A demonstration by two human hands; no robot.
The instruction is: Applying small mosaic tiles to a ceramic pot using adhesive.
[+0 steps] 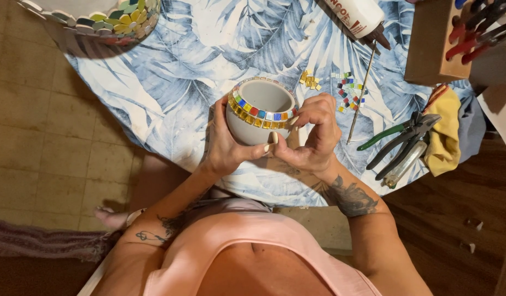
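**Both hands on a mosaic-rimmed bowl**

Tattooed forearms rise from the pink top to meet over the table edge. Left hand [226, 143] wraps the grey bowl [259, 112], tilted above the leaf-print tablecloth [176, 82]. Right hand [313, 134] pinches its fingers together against the band of coloured tiles [258, 114] at the rim. Loose tiles [347, 91] and a thin stick [361, 98] lie just beyond; green-handled nippers [398, 143] lie farther right, beside a yellow cloth [444, 131].

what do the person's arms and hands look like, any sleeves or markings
Both arms are bare, no sleeves. The right forearm has a large dark tattoo; the left arm has smaller line tattoos. The left hand and right hand have long pale nails on the fingers.
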